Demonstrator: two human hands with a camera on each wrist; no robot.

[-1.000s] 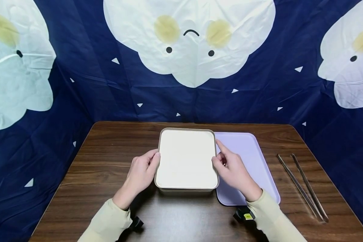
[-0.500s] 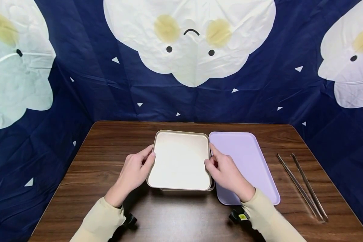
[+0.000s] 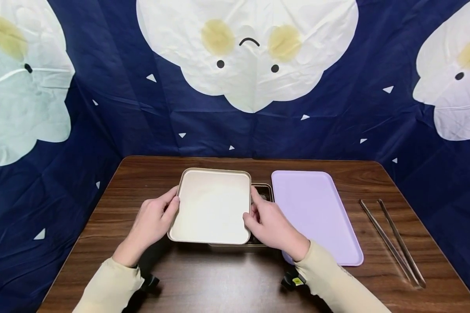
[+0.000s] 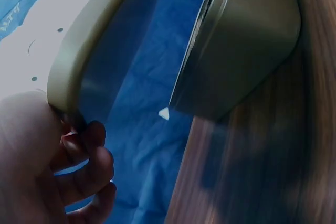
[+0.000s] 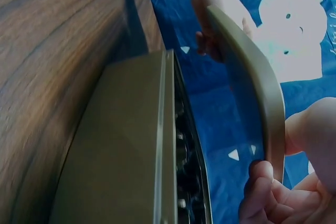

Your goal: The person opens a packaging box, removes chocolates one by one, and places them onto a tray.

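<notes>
A square cream lid with a gold rim is held level between both hands, raised off a gold tin. My left hand grips the lid's left edge, thumb on top and fingers curled below. On the right edge, my right hand pinches it with the thumb above. The wrist views show a gap between lid and tin. Part of the tin's dark inside shows past the lid, with dark, shiny shapes that I cannot make out. The lid covers most of the tin in the head view.
Right of the tin lies a lilac tray, partly behind my right wrist. Metal tongs lie further right on the wooden table. A dark blue cloth with white cloud prints hangs behind the table.
Both hands have lifted the lid off the tin and carried it to the left. The tin's right part, formerly covered, now shows. Tray and tongs have stayed put.
</notes>
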